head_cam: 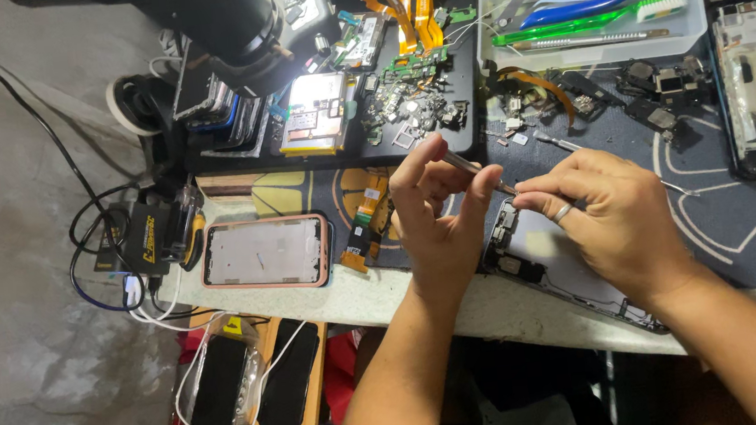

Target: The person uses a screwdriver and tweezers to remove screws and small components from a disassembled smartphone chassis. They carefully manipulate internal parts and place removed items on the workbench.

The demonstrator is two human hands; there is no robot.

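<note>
Opened phone (pixel 530 258) half-hidden under hands

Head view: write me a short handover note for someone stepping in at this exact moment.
Left hand: pinches the upper end of the metal tweezers.
Right hand: grips the tweezers near the tip, ring on one finger, held above the opened phone.
Things: opened phone lies at the table edge under both hands, back off, inner parts showing. Phone frame in a pink case lies to the left. Loose small parts sit on the dark tray behind. Tool tray holds cutters and a brush.
Done: phone is open.
Left: it is not reassembled.
</note>
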